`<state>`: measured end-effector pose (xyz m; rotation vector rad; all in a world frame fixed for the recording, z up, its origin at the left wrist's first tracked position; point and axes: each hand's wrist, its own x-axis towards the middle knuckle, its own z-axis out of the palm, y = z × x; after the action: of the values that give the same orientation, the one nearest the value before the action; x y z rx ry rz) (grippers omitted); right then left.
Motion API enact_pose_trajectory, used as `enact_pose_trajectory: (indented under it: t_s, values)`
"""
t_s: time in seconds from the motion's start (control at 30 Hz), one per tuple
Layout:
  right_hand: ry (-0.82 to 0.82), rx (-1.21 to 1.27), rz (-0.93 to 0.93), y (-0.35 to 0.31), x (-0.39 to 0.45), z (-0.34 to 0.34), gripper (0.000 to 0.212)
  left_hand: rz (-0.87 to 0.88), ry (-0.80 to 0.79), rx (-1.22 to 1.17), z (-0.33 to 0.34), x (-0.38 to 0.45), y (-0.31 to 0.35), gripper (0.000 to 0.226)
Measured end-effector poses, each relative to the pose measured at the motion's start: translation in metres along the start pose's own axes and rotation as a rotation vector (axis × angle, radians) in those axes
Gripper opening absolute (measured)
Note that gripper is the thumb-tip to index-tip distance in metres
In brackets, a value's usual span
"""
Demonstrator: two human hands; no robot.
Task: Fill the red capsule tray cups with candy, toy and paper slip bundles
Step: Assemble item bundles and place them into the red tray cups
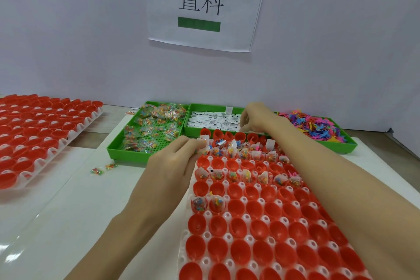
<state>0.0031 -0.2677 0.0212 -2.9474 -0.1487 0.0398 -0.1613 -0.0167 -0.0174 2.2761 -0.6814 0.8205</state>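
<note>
Capsule tray [250, 232], left hand [172, 161] holding bundles [203, 145]

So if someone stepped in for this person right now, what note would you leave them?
Left hand: at the tray's far left corner, fingers curled on a bundle.
Right hand: reaching into the middle bin, fingers in the paper slips.
Supplies: candy packets in the left bin, toys in the right bin; two packets loose on the table.
Done: several far cups hold bundles.
Left: the far row and all near rows are mostly empty. A second tray of empty red cups waits at the left.
</note>
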Motion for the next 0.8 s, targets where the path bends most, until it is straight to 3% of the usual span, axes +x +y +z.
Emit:
enact_pose_trajectory:
  t_s: [0.23,0.4,0.8]
  values:
    - [0.016,0.042,0.008,0.004,-0.001,0.001,0.011,-0.019,-0.011,-0.012,-0.003,0.002,0.001,0.014]
    - [0.056,0.086,0.018,0.017,-0.006,-0.007,0.017,-0.193,0.022,-0.269,-0.003,0.002,0.002,0.017]
    - [0.200,0.200,0.018,0.042,-0.024,0.003,0.015,-0.345,-0.001,-0.416,-0.003,0.002,0.004,0.015]
